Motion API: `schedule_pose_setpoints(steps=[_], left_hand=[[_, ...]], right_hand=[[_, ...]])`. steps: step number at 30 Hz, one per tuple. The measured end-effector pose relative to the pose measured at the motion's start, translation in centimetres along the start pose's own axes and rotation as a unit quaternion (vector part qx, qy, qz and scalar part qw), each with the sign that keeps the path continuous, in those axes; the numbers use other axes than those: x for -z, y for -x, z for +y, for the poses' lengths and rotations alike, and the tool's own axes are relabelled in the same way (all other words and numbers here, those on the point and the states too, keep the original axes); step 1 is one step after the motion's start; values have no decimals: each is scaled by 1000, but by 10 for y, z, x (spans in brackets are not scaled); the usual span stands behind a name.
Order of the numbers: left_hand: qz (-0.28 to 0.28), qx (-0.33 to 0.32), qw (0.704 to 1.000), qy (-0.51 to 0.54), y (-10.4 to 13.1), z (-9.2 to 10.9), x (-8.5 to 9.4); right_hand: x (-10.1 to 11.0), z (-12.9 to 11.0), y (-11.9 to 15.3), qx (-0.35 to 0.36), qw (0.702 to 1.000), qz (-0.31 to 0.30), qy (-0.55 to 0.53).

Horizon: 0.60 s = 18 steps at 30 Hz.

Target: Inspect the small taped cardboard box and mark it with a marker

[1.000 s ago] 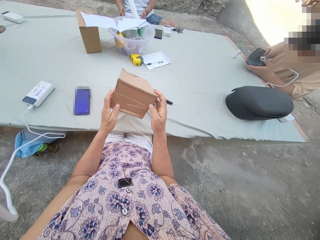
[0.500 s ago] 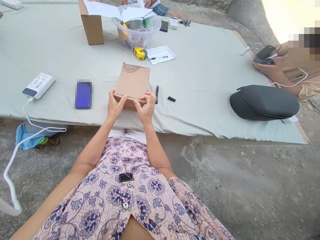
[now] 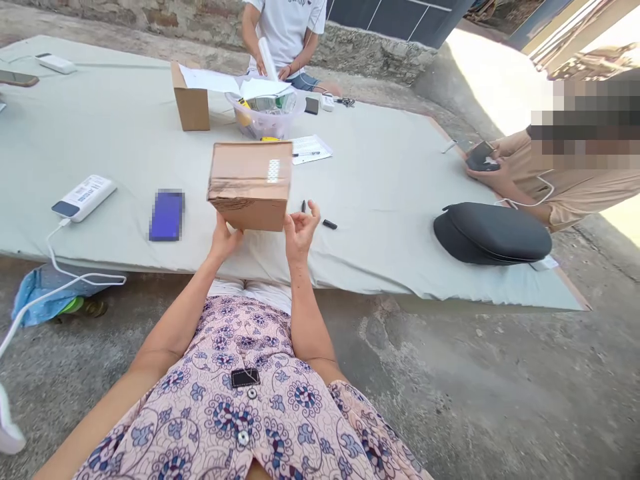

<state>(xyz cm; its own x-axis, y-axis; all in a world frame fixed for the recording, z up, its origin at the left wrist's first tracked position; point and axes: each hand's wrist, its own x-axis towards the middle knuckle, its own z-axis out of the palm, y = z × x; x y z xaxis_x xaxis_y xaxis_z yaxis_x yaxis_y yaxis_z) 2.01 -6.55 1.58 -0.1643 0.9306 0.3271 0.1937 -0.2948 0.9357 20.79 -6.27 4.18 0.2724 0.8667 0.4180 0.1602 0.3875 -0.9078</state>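
A brown cardboard box point(image 3: 253, 170) is tilted up over the cloth-covered table, with white printed marks on one face and dark scribbled lines along its near edge. My left hand point(image 3: 223, 241) grips its lower left, some fingers hidden beneath it. At the lower right corner is my right hand point(image 3: 300, 233), its thumb at the cardboard and its other fingers spread away from the box. Close behind those fingers lies a black pen point(image 3: 303, 206), partly hidden. A black pen cap point(image 3: 330, 225) rests to the right of that hand.
To the left are a blurred blue item point(image 3: 167, 215) and a white power bank point(image 3: 85, 198) with a cable. Farther back stand an open carton point(image 3: 193, 110) and a plastic basket point(image 3: 267, 125). A black case point(image 3: 493, 233) sits at right. Two other people sit around the table.
The box has been tipped up and turned, so another face shows. My left hand has shifted beneath it; my right fingers have come off its top. The view has tilted upward.
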Motion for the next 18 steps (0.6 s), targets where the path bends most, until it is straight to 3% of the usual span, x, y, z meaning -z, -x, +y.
schedule_pose_setpoints(steps=[3,8,14,18], left_hand=[[-59,21,998,-8,-7,-13,0],[-66,2,998,6,-12,-23,-5],[-69,-3,997,27,-2,-11,-8],[-74,-8,993,95,-1,4,1]], right_hand=[[1,22,-3,-34,993,-39,111],[-2,49,3,-58,992,-47,106],[-4,45,13,-80,992,-41,83],[-1,36,17,-48,997,-46,49]])
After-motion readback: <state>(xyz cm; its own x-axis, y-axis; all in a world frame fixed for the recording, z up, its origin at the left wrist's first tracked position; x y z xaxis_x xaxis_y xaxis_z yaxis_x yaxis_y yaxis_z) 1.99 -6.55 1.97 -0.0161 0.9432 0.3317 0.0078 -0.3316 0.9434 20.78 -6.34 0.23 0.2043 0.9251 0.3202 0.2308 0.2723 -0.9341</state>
